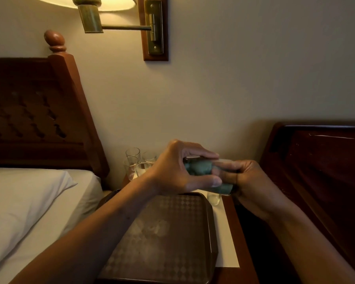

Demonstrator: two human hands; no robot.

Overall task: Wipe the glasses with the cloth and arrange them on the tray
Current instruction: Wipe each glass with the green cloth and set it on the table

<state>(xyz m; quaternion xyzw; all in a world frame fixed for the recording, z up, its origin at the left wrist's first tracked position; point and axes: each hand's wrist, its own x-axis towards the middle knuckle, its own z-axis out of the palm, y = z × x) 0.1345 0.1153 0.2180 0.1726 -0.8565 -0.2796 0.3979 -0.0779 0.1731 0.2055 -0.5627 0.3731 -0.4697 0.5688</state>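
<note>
Centre frame: left hand (172, 173) grips glass (190, 160); right hand (248, 181) grips green cloth (199, 168) stuffed inside it. Tray (162, 253), lower centre: no glass seen on it. Four glasses (138, 162) wait behind left hand, fifth glass (213, 198) at tray's upper-right corner. Judged early stage.

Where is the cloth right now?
In the head view, the green cloth is bunched between the left hand and right hand, centre frame, above the far edge of the tray and right of the standing glasses.
</note>
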